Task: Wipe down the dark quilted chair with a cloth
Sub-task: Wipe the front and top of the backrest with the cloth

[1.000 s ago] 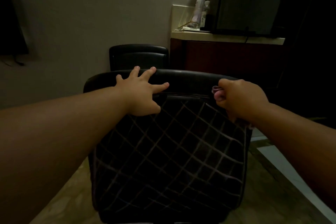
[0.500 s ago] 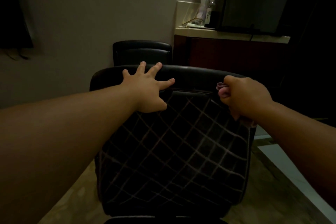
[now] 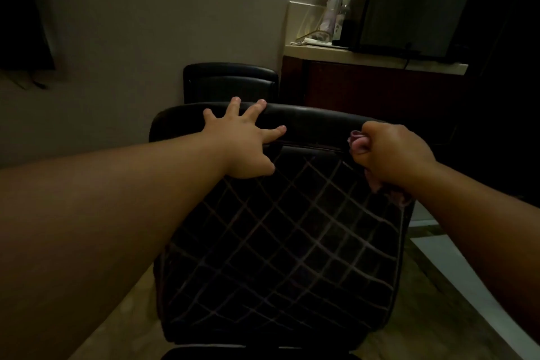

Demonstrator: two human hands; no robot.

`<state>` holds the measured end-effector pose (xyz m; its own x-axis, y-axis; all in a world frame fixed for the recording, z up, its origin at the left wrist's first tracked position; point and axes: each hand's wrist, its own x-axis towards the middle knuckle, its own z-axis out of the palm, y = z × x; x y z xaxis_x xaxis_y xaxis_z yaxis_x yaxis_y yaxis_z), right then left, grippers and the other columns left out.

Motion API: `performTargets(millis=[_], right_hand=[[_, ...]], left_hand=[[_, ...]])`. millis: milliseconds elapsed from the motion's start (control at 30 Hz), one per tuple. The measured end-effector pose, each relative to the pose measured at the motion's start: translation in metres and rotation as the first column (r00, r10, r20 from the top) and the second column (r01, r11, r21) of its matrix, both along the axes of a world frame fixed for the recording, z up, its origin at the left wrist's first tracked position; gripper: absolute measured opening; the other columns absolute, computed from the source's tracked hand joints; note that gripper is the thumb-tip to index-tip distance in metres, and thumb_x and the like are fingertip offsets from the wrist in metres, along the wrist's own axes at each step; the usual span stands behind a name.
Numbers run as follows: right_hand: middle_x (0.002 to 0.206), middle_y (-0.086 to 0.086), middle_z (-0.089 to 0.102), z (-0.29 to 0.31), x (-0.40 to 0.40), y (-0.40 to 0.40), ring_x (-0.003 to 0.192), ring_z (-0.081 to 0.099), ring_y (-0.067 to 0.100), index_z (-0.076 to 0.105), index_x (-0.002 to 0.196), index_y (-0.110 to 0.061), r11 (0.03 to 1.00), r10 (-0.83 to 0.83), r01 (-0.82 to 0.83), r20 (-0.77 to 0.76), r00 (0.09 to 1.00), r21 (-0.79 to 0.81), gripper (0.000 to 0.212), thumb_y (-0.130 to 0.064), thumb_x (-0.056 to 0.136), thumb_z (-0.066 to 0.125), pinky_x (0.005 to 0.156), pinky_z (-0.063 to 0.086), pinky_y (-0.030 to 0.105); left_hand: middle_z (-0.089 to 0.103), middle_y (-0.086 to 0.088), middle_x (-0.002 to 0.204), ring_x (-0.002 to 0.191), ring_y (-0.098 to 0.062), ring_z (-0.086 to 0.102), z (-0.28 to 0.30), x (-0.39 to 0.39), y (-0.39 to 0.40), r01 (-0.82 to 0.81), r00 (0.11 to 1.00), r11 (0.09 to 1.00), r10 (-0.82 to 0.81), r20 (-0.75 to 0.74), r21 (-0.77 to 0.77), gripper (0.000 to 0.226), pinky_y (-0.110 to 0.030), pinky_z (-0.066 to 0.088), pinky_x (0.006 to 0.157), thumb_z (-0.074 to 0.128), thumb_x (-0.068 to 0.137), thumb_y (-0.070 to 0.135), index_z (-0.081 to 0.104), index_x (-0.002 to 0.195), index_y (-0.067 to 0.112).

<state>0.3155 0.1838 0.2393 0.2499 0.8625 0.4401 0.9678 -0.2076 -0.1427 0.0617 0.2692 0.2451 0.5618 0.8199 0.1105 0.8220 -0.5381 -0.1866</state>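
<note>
Your right hand is curled tight round a bunched pinkish cloth, a wad poking out on the thumb side and a tail hanging under the wrist at about 5 o'clock. Fist sits at the top right corner of the quilted chair, right on the seam where the smooth top roll meets the stitched panel; looks like it's touching, can't be sure in this dim light.

Your left hand is flat, fingers spread straight, pressed on the top roll left of centre, bracing the backrest. Holds nothing.

Chair back fills the middle of the frame, quilted face toward you, top edge running roughly 9 to 3 o'clock. From the cloth, the unwiped-looking quilted panel lies toward 7 o'clock, down and left, and the top roll runs off toward 9 o'clock to your left hand. Right hand is the one on the cloth and nearer the right edge, so my read is the next stroke goes along that long top edge toward the left hand, or down the panel.

Beyond, at 12 o'clock, a second dark chair. At 1 o'clock a surface with a spray bottle.
</note>
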Motion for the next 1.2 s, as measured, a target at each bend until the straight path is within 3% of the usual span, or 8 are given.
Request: performTargets(millis=[233, 433, 567, 733, 967, 1033, 1100, 1200], right_hand=[[0.077, 0.000, 0.060, -0.007, -0.032, 0.016, 0.064, 0.057, 0.016, 0.052, 0.089, -0.023, 0.999, -0.006, 0.007, -0.011, 1.000, 0.054, 0.016, -0.037, 0.094, 0.059, 0.055, 0.043, 0.030], [0.084, -0.003, 0.063, 0.010, -0.019, 0.013, 0.070, 0.062, 0.013, 0.060, 0.094, -0.026, 0.996, -0.027, 0.023, -0.044, 0.999, -0.089, 0.009, -0.033, 0.091, 0.064, 0.056, 0.045, 0.028], [0.083, -0.002, 0.061, 0.008, -0.023, 0.009, 0.069, 0.060, 0.014, 0.059, 0.094, -0.025, 0.996, -0.070, 0.072, 0.021, 0.997, -0.056, 0.010, -0.033, 0.091, 0.064, 0.057, 0.044, 0.029], [0.079, -0.003, 0.060, 0.002, -0.050, 0.020, 0.067, 0.059, 0.014, 0.051, 0.086, -0.028, 0.999, 0.046, -0.045, 0.023, 0.999, -0.018, 0.015, -0.035, 0.091, 0.064, 0.059, 0.050, 0.032], [0.077, -0.009, 0.056, 0.015, -0.031, 0.001, 0.063, 0.050, 0.003, 0.054, 0.085, -0.027, 0.996, 0.031, -0.025, 0.069, 0.997, -0.087, 0.012, -0.028, 0.092, 0.063, 0.050, 0.032, 0.021], [0.080, -0.009, 0.055, 0.010, -0.034, 0.007, 0.066, 0.051, 0.005, 0.053, 0.089, -0.027, 0.998, 0.027, -0.022, 0.080, 0.996, -0.067, 0.010, -0.030, 0.092, 0.063, 0.055, 0.040, 0.022], [0.087, -0.004, 0.061, 0.003, -0.041, 0.015, 0.075, 0.059, 0.014, 0.054, 0.093, -0.029, 0.999, 0.033, -0.029, 0.104, 0.994, -0.035, 0.011, -0.034, 0.091, 0.062, 0.068, 0.054, 0.034], [0.087, -0.004, 0.060, 0.002, -0.049, 0.023, 0.079, 0.061, 0.017, 0.051, 0.091, -0.030, 0.996, 0.087, -0.085, 0.101, 0.991, -0.031, 0.012, -0.035, 0.091, 0.062, 0.073, 0.056, 0.040]], left_hand=[[-0.023, 0.000, 0.169, 0.152, -0.045, -0.019, 0.000, 0.003, 0.000, -0.022, 1.000, 1.000, 0.023, 0.014, -0.021, 0.082, -0.079, 0.005, 0.114, 0.053, 0.092, 0.063, 0.003, 0.157, 0.056], [-0.022, 0.002, 0.169, 0.153, -0.042, -0.018, 0.002, -0.001, -0.001, 0.005, 1.000, 1.000, -0.005, 0.025, -0.013, 0.081, -0.077, 0.006, 0.116, 0.053, 0.092, 0.063, 0.004, 0.156, 0.057], [-0.021, 0.000, 0.169, 0.153, -0.044, -0.019, 0.001, 0.004, -0.003, -0.021, 0.999, 1.000, 0.022, 0.024, -0.020, 0.081, -0.078, 0.005, 0.115, 0.054, 0.092, 0.063, 0.005, 0.157, 0.056], [-0.021, 0.000, 0.169, 0.152, -0.044, -0.019, -0.003, 0.002, 0.001, -0.025, 0.999, 1.000, 0.026, 0.035, -0.012, 0.082, -0.079, 0.005, 0.114, 0.054, 0.092, 0.063, 0.004, 0.156, 0.057], [-0.020, 0.001, 0.169, 0.153, -0.043, -0.018, 0.001, 0.001, -0.002, -0.009, 0.999, 1.000, 0.011, 0.041, -0.029, 0.081, -0.079, 0.006, 0.114, 0.055, 0.091, 0.061, 0.006, 0.157, 0.057], [-0.021, 0.000, 0.169, 0.152, -0.044, -0.019, 0.001, 0.001, -0.002, -0.012, 0.999, 0.999, 0.014, 0.038, -0.035, 0.082, -0.079, 0.006, 0.114, 0.055, 0.091, 0.061, 0.006, 0.157, 0.056], [-0.021, 0.000, 0.169, 0.152, -0.045, -0.020, 0.001, 0.001, -0.002, -0.021, 0.999, 0.999, 0.023, 0.039, -0.043, 0.083, -0.079, 0.005, 0.114, 0.055, 0.092, 0.060, 0.005, 0.158, 0.055], [-0.022, -0.001, 0.169, 0.152, -0.045, -0.020, 0.001, 0.002, -0.003, -0.024, 0.999, 0.999, 0.025, 0.029, -0.041, 0.083, -0.079, 0.005, 0.114, 0.056, 0.092, 0.059, 0.004, 0.158, 0.055]])
